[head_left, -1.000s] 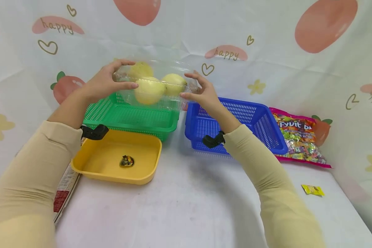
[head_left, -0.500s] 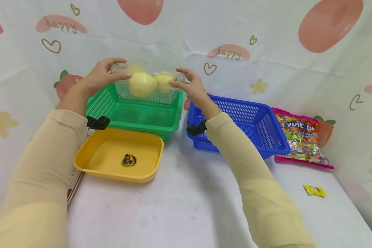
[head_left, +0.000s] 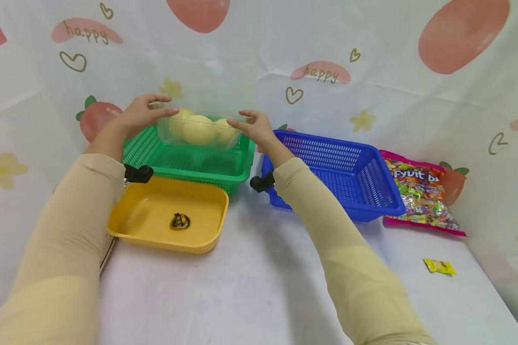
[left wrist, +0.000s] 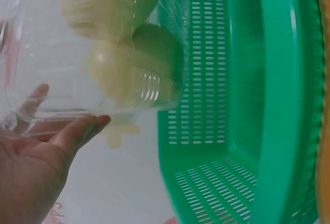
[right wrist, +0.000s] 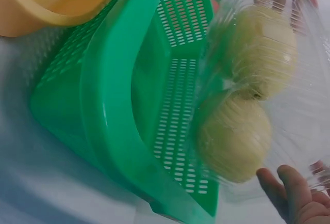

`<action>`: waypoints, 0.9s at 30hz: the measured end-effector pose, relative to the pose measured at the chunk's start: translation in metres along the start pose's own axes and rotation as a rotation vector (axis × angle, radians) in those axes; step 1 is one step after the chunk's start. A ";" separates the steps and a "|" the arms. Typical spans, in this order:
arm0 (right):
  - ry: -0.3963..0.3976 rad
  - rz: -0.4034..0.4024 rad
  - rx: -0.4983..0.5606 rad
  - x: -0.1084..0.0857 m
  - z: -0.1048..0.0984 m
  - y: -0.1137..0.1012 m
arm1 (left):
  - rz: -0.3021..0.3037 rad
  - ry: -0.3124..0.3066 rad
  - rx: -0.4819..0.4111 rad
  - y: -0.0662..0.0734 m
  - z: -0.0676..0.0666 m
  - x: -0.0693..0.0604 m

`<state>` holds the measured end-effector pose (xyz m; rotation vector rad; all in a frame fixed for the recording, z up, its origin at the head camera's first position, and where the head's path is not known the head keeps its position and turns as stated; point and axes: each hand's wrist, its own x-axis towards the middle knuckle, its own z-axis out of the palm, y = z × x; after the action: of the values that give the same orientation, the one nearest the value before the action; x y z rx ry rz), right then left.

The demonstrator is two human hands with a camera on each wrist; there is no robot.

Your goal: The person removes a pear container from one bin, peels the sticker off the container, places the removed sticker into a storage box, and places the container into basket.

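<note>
A clear plastic box [head_left: 170, 137] with pale yellow round fruit [head_left: 199, 130] inside is held up over the back of the green basket [head_left: 241, 175]. Its left end is gripped by my left hand [head_left: 139, 115], thumb and fingers on the edge. My right hand [head_left: 258, 128] grips the right end the same way. In the left wrist view the box hangs beside the basket's slotted wall, with my left hand [left wrist: 38, 170] at its end. The right wrist view has two fruits side by side through the plastic and my right fingertips [right wrist: 266, 176] against it.
A yellow tray [head_left: 151, 203] with a dark sticker [head_left: 180, 221] stands in front of the green basket. To the right are a blue basket [head_left: 371, 206], a candy bag [head_left: 418, 191] and a small yellow wrapped sweet [head_left: 439, 266]. A patterned cloth hangs behind.
Both hands have moved the box left and then lowered it toward the green basket. It appears more level now. The baskets, tray and candy bag have stayed put.
</note>
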<state>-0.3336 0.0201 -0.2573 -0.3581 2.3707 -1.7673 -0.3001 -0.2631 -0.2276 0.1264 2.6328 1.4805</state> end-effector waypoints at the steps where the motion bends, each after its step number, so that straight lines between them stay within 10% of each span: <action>1: -0.005 0.021 0.002 0.000 0.001 0.001 | -0.008 -0.002 0.002 -0.002 0.001 0.000; 20: -0.107 0.256 -0.094 0.007 0.025 0.015 | -0.178 -0.012 0.176 -0.024 0.020 0.009; 27: -0.214 0.210 -0.266 0.006 0.024 0.013 | -0.177 -0.045 0.235 -0.027 0.019 0.004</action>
<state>-0.3344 -0.0001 -0.2763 -0.3019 2.3891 -1.2610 -0.3013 -0.2604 -0.2610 -0.0507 2.6921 1.1005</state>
